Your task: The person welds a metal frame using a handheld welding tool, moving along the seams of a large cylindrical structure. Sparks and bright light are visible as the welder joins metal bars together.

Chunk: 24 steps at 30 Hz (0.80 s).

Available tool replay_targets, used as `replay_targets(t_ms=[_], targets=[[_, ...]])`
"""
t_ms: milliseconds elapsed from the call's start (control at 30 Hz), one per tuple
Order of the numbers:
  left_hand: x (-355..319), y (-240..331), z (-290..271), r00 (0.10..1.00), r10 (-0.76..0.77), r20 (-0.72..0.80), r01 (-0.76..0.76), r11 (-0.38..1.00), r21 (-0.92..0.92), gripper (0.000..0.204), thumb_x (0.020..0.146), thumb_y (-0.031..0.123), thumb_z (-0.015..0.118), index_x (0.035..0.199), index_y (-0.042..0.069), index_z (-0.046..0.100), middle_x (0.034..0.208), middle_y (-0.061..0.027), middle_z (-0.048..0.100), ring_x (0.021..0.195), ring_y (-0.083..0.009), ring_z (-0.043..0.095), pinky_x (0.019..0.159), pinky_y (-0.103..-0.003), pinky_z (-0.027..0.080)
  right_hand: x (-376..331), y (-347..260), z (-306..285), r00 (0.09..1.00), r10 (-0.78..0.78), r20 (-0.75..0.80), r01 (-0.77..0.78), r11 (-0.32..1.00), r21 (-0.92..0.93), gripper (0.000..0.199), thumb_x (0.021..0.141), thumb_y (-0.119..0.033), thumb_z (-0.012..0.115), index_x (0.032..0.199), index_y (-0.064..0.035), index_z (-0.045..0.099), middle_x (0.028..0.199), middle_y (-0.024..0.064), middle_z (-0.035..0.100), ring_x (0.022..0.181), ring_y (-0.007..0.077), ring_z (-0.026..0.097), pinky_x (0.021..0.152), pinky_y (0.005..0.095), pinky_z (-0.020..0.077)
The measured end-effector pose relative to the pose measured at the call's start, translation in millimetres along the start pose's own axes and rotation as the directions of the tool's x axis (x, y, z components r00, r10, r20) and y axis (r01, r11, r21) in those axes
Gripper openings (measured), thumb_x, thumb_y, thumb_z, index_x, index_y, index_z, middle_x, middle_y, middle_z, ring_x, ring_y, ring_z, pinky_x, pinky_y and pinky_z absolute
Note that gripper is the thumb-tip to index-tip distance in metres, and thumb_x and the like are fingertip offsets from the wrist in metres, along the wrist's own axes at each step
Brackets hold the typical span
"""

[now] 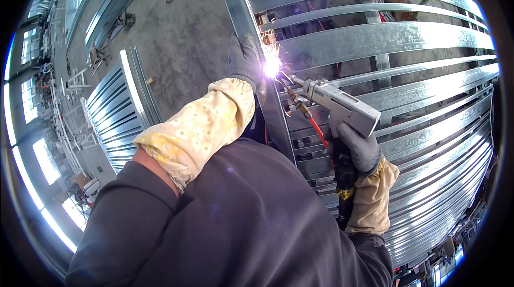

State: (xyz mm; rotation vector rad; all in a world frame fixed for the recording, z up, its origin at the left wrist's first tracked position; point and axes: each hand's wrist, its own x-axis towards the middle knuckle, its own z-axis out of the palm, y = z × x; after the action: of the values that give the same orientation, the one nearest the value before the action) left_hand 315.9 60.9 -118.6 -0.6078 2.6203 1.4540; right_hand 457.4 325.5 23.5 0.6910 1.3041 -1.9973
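Observation:
My right hand point(361, 148), in a grey glove, is wrapped round the handle of a grey welding gun point(342, 105). The gun's nozzle points up and left at a galvanized steel beam point(277, 121), where a bright white-violet arc point(271, 66) throws orange sparks. A thin feeder tube with a brass fitting point(301, 106) and a red hose point(319, 133) runs beside the gun to the tip. Close to the arc, my left hand point(244, 61), also gloved in grey, grips the beam's left edge; glare and the beam partly hide its fingers. Patterned cream sleeve covers point(201, 126) protect both forearms.
Many parallel galvanized slats point(369, 43) run rightward from the beam, with gaps between them. A slatted metal panel point(115, 110) stands to the left on the concrete floor point(182, 24). Long metal profiles point(115, 6) lie at the upper left. Windows point(47, 161) line the far left wall.

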Motion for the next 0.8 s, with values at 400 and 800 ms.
replay_targets(t_ms=[400,800], targets=[[-9,18,1,0.993,0.078,-0.093,-0.077,0.997,0.015,0.049,0.106,0.04,0.046,0.121,-0.005,0.059,0.105,-0.023,0.069,0.096,-0.0359,0.065,0.088,-0.042,0.049,-2,3,-2,1.0,-0.005,0.007,0.005,1.0,0.009,0.03,0.098,-0.018,0.06,0.121,0.0005,0.055,0.09,0.0097,0.065,0.063,0.0132,0.062,0.053,0.0269,0.0501],[-9,19,0,0.997,0.032,-0.077,-0.032,0.999,0.009,0.051,0.107,0.042,0.046,0.119,-0.005,0.061,0.101,-0.0213,0.069,0.094,-0.032,0.065,0.087,-0.04,0.049,-5,4,0,1.0,0.011,-0.008,-0.011,1.0,0.021,0.032,0.097,-0.016,0.059,0.124,0.0017,0.054,0.09,0.0102,0.064,0.062,0.014,0.062,0.052,0.0272,0.0501]])
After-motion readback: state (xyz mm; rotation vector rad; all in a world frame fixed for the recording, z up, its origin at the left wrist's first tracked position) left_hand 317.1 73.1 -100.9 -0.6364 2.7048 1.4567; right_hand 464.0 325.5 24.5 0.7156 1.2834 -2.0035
